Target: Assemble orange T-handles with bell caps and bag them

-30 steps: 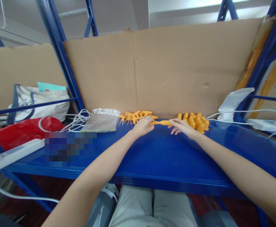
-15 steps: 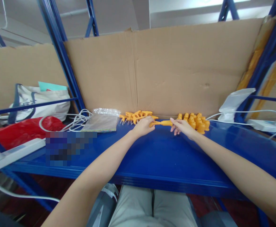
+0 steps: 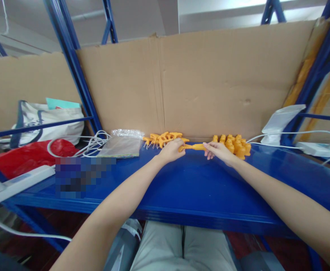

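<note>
A long orange plastic piece (image 3: pixel 198 147), ridged toward its left end and smoother on the right, is stretched level between my two hands. My left hand (image 3: pixel 173 149) is closed on its left end, and my right hand (image 3: pixel 217 151) pinches its right end with thumb and fingertips. Both ends are covered by my fingers, so its exact kind is unclear. Just behind my left hand lies a cluster of orange figures (image 3: pixel 162 139) with small metal chains. Several knobbly orange pieces (image 3: pixel 239 146) stand in rows to the right, partly behind my right hand.
A blue metal shelf top (image 3: pixel 193 188) carries everything, with a cardboard panel (image 3: pixel 204 82) along its back. Clear plastic bags (image 3: pixel 122 145) and white cables (image 3: pixel 94 143) lie at left, near a red bag (image 3: pixel 35 156). A white power strip (image 3: pixel 320 147) sits far right.
My right hand's lower fingers have curled in slightly. Both hands keep their hold on the orange piece in nearly the same place.
</note>
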### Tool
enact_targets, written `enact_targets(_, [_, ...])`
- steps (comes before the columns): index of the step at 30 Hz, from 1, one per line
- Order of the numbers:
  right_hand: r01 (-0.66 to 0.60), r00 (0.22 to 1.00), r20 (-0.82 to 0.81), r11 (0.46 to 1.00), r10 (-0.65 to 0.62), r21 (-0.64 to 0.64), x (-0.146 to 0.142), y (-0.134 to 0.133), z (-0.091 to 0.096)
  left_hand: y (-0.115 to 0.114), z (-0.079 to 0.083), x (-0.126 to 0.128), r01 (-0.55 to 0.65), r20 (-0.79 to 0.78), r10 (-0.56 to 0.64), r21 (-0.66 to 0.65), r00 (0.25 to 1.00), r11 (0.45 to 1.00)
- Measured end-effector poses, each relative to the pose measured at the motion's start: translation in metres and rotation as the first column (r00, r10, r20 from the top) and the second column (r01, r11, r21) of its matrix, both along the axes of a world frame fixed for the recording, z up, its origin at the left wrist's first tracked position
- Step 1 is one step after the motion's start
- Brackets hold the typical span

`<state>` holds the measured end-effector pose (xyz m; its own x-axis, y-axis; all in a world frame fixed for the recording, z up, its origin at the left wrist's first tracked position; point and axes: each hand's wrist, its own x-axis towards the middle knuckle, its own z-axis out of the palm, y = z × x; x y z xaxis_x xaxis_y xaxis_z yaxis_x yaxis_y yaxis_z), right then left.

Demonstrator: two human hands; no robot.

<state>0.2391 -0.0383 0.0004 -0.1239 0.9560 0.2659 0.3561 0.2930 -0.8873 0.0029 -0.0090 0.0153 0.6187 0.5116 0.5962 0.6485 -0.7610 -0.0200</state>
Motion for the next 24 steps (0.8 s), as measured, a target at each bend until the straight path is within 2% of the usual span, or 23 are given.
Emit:
enact_targets(5, [0.050,0.999,-0.009,0.998,-0.050,-0.047,-0.0035,-0.0037,0.0017,-0.0017,0.0009,0.0007,-0.014,0.014,0.014,-0.029,1.000,0.999])
enact_targets(10, [-0.020,0.999,-0.046,0.998,0.023,0.060,0.0005,-0.0005,-0.0002,-0.0009,0.0012,-0.0007,-0.026,0.027,0.027,-0.039,0.999,0.999])
enact_targets(13, [-0.041,0.998,-0.037,0.996,0.044,0.079,0.0027,0.0004,0.0010,-0.0005,0.0015,-0.0013,-0.024,0.009,0.024,-0.020,1.000,1.000])
enact_targets(24, [-0.085,0.989,0.128,0.990,0.070,0.110,0.0008,-0.0053,0.0071,0.0012,-0.0003,-0.0012,0.039,0.005,-0.039,0.002,0.999,0.999])
